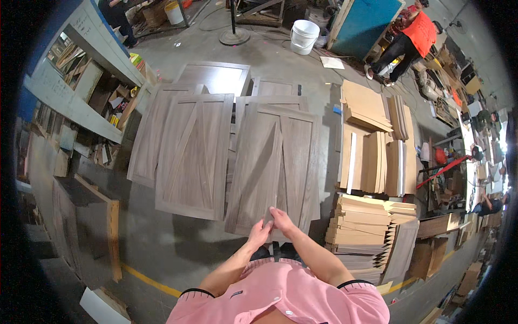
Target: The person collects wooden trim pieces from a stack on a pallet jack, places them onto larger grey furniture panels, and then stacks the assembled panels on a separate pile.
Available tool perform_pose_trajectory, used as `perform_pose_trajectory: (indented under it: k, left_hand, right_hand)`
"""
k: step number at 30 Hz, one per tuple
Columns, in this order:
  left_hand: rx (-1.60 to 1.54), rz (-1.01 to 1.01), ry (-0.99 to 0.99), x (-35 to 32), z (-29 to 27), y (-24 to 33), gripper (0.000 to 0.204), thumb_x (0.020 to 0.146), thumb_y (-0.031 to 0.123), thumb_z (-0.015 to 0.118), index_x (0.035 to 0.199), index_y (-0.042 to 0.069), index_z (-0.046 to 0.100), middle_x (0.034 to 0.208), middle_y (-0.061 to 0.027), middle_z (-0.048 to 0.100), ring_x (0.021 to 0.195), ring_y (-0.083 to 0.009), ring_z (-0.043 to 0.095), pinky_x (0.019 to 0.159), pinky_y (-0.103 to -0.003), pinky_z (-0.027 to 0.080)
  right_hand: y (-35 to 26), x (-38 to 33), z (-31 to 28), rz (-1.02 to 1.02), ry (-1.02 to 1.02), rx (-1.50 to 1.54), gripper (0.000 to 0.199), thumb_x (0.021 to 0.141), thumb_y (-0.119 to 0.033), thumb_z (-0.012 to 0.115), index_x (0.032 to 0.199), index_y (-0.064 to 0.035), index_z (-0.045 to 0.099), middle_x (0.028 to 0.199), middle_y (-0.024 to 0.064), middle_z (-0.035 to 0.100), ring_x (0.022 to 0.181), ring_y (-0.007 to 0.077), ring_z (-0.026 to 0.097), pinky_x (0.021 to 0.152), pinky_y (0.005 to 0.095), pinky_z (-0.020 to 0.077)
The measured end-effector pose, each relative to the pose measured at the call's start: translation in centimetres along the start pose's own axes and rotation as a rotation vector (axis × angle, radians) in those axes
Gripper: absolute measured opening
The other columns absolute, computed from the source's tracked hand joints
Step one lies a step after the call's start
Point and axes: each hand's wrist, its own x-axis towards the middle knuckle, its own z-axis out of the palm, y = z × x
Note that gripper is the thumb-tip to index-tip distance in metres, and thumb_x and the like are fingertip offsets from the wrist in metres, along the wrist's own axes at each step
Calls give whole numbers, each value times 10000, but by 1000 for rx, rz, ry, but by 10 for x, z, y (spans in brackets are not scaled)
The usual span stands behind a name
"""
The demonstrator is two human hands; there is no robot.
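Lying left of centre, a grey-brown door panel [193,156] looks stiff, its smooth face perhaps slippery; at lower centre, the left hand [260,232] curls loosely by the lower end of the nearest door panel [273,170], mid-frame, whose likely weight suits both long edges; beside it, the right hand [281,220] bends half closed; whether either grips, I cannot tell.

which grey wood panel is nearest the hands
The topmost front-right panel: the left hand and right hand overlap its near end; other panels lie left, behind or beneath.
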Motion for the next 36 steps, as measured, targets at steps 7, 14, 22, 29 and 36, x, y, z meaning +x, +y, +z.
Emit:
perform_pose_trajectory:
  k: [7,14,22,29,36]
  left_hand:
    - [291,11,182,20,-32,18,385,953,281,510,1243,31,546,1145,-237,634,1086,-354,614,922,-422,462]
    - [607,161,202,36,-69,6,617,925,298,547,1488,218,309,1231,-259,580,1118,-431,561,948,-476,456]
    - [902,-36,186,37,-51,14,837,858,361,642,1528,264,150,1333,-269,490,1176,-417,533,983,-475,449]
    - [942,-67,200,44,-54,8,834,858,361,642,1528,254,156,1296,-258,502,1166,-410,527,986,-482,441]
    - [981,-36,166,35,-54,25,815,858,354,622,1524,210,176,1225,-245,548,1108,-405,568,939,-486,476]
  right_hand:
    - [-27,2,22,85,6,244,389,948,-352,557,1227,-83,572,967,1,637,749,123,585,618,262,452]
    - [23,18,-23,-132,124,157,377,915,-198,578,1251,-31,546,938,40,654,746,122,610,644,261,473]
    - [115,-17,-107,-54,473,129,299,876,-119,602,1137,27,601,856,59,657,660,118,598,583,258,488]
    - [128,-32,-132,-41,555,104,276,862,-105,583,1098,32,622,866,63,663,700,123,614,644,264,513]
    - [128,-18,-132,-56,566,-23,292,845,-132,606,1082,37,620,875,74,674,707,136,624,658,275,517]
